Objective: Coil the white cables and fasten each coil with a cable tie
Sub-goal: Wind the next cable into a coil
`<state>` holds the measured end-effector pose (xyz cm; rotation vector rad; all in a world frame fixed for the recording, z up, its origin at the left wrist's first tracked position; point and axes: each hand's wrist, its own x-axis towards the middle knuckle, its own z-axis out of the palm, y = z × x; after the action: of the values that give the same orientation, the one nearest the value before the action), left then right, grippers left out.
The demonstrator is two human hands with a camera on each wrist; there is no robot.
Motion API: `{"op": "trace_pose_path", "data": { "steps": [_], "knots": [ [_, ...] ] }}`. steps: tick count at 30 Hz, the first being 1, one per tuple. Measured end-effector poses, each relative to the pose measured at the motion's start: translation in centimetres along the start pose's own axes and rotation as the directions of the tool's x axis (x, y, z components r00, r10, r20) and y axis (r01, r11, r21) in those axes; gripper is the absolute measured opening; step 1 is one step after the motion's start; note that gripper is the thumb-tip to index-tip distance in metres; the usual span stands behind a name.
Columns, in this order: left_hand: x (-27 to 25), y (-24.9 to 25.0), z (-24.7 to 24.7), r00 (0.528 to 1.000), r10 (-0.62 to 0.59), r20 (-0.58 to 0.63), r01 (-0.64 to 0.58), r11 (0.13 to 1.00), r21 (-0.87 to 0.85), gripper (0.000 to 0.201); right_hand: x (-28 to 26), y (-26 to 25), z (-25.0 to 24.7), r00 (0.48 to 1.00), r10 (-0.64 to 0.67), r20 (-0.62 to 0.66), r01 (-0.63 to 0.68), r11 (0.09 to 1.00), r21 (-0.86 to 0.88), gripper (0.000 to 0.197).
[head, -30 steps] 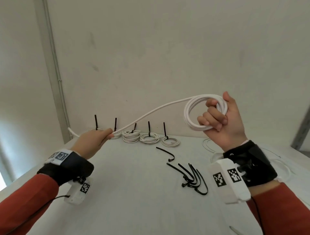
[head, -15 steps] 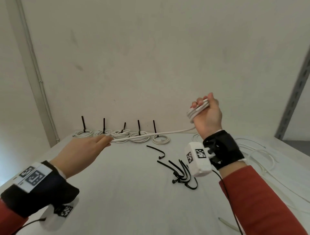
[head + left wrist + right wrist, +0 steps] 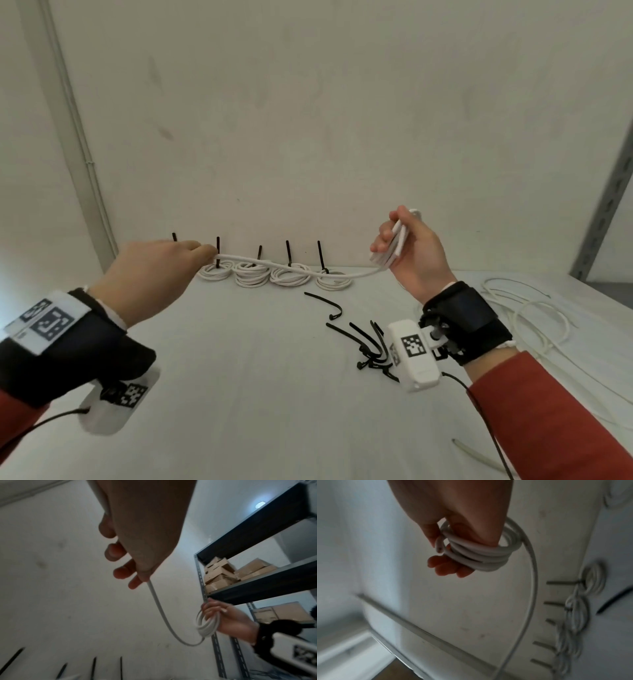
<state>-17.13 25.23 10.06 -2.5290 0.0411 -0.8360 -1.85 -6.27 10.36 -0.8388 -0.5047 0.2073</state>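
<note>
gripping the white coil (image 3: 390, 251) in the right hand (image 3: 419, 263), left hand (image 3: 154, 270) pinching its taut tail (image 3: 535, 577)

The white cable (image 3: 481, 558) has a smooth, faintly satin plastic sheath; the loose cable ties (image 3: 363, 338) are black plastic with a slight sheen. The table (image 3: 257, 377) looks matt white, the wall (image 3: 308, 120) matt and scuffed. The rack (image 3: 201, 582) is grey metal holding brown cardboard boxes (image 3: 221, 572). Wrist straps (image 3: 469, 318) are black cloth, the sleeves (image 3: 548, 411) red fabric.
</note>
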Motion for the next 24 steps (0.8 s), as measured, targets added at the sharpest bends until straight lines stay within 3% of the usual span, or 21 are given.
{"op": "trace_pose_path", "data": {
  "steps": [2,4,7,12,16,18,20,22,24],
  "knots": [
    [-0.2,-0.4,1.7,0.983,-0.156,0.093,0.154,0.988,0.029,0.01,-0.6,-1.1,0.1,0.986,0.07,0.151,-0.094,0.984,0.153,0.023],
    [-0.7,-1.3,3.6,0.943,-0.269,0.197,0.262,0.963,0.061,0.013,-1.2,-2.3,0.0,0.947,0.086,0.309,-0.169,0.952,0.253,0.024],
    [-1.5,-2.0,5.2,0.915,-0.334,0.225,0.346,0.938,-0.017,0.019,-1.7,-3.7,0.1,0.927,0.056,0.37,-0.206,0.902,0.378,0.024],
    [-2.0,0.0,4.6,0.97,-0.243,0.025,0.244,0.962,-0.121,0.008,-0.7,-3.0,0.9,0.997,-0.039,0.063,0.015,0.936,0.353,0.024],
    [-1.7,0.9,1.6,0.98,-0.179,-0.093,0.166,0.977,-0.134,0.02,0.7,-1.7,0.1,0.975,0.02,-0.223,0.048,0.955,0.293,0.032],
    [-1.4,1.1,-0.2,0.979,-0.152,-0.136,0.132,0.981,-0.142,0.017,0.9,-0.3,-0.2,0.935,0.007,-0.354,0.056,0.984,0.168,0.03],
    [-0.9,0.9,-1.8,0.977,-0.131,-0.17,0.108,0.984,-0.139,0.016,0.9,1.4,-0.5,0.895,-0.172,-0.411,0.128,0.983,-0.135,0.025],
    [-0.4,0.5,-2.9,0.981,-0.099,-0.168,0.081,0.991,-0.111,0.014,0.3,2.8,-0.8,0.889,-0.312,-0.336,0.142,0.884,-0.445,0.028],
    [0.3,0.0,-3.6,0.986,-0.056,-0.156,0.046,0.997,-0.069,0.014,-0.8,3.6,-0.8,0.949,-0.261,-0.178,0.095,0.772,-0.628,0.028]
  ]
}}
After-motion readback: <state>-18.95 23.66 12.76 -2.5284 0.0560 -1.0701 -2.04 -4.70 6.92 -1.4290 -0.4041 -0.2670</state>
